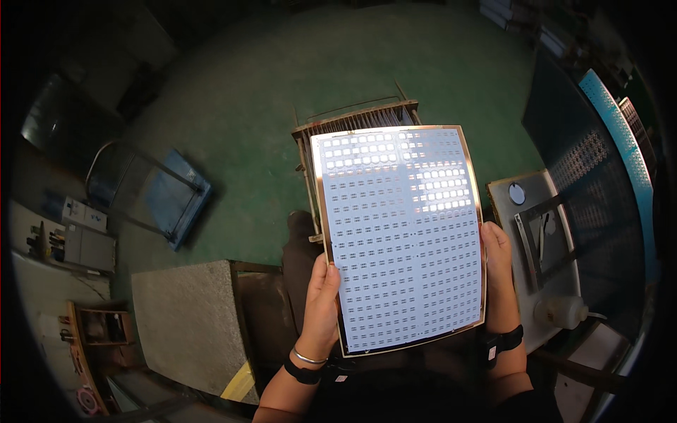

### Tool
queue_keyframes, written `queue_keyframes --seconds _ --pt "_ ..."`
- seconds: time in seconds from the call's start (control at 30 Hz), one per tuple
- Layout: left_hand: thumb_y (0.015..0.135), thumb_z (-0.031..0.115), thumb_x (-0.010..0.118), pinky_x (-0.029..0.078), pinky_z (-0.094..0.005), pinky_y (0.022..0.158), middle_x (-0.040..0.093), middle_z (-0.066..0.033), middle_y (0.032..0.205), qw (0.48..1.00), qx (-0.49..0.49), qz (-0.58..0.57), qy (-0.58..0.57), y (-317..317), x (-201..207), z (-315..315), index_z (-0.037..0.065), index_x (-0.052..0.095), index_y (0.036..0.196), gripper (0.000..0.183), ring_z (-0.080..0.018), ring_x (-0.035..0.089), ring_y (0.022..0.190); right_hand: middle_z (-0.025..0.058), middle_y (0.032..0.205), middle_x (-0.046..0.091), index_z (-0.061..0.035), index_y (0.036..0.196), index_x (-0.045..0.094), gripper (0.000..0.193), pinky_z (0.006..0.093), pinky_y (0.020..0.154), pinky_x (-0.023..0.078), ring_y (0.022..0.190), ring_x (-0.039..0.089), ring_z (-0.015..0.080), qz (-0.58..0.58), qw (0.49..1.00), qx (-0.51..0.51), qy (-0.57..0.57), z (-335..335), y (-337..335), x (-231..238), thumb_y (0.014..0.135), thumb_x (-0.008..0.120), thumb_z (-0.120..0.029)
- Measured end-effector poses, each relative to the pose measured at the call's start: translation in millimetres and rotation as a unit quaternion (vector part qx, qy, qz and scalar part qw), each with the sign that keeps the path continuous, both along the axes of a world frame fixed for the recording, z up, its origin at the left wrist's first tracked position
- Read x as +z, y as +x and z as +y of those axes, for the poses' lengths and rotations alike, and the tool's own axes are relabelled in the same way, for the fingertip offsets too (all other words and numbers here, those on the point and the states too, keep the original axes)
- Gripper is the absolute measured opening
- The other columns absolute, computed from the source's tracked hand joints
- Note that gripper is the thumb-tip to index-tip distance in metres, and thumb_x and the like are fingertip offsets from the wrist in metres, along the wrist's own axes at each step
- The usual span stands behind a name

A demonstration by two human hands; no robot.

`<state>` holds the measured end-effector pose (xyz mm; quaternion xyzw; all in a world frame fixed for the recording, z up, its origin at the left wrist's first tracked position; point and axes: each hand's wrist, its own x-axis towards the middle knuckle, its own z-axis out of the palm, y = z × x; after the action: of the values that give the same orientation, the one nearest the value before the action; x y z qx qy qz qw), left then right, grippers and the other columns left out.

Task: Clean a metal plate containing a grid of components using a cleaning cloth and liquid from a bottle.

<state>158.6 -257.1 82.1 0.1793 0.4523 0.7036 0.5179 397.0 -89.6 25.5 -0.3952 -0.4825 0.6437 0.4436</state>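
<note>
Head view. Containers: brown, worn rectangular rack (356, 118) stands on the green floor (233, 92), a row of thin upright pieces inside (dividers or sheets, can't tell which), its near part hidden. Squat translucent white plastic bottle (557, 311) on the pale grey table (506, 224) at right; contents unclear.

Main item: pale blue-white rectangular panel with gold-coloured edging and rows of small dark marks (395, 282), held up in front of the person, overlapping the rack in view (glare on its upper part).

Left hand (322, 299): partly closed, gripping the panel's left edge low down, thumb on the front face. Right hand (498, 261): partly curled at the right edge, also holding the panel, some fingers hidden behind it.
</note>
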Motion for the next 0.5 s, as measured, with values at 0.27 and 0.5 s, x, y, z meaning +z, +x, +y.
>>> queue_keyframes --seconds 0.27,0.5 --pt "0.100 0.028 0.040 0.046 -0.0268 0.088 0.056 -0.0052 0.113 0.999 -0.017 0.027 0.009 2.3 -1.9 -4.9 0.005 0.042 0.122 0.032 -0.0097 0.055 0.102 -0.0055 0.061 0.049 -0.0045 0.075 0.057 0.029 0.0178 0.048 0.027 0.052 0.037 0.0009 -0.019 0.999 -0.031 0.017 -7.2 7.9 -2.9 0.097 0.050 -0.022" --pt "0.100 0.026 0.042 0.041 -0.0264 0.092 0.054 -0.0032 0.115 0.999 -0.029 0.020 0.015 2.9 -2.6 -7.1 0.004 0.043 0.125 0.034 -0.0081 0.050 0.104 -0.0046 0.061 0.050 -0.0038 0.075 0.056 0.028 0.0179 0.047 0.028 0.051 0.038 0.0011 -0.021 0.999 -0.035 0.006 -14.4 11.2 7.7 0.096 0.051 -0.021"
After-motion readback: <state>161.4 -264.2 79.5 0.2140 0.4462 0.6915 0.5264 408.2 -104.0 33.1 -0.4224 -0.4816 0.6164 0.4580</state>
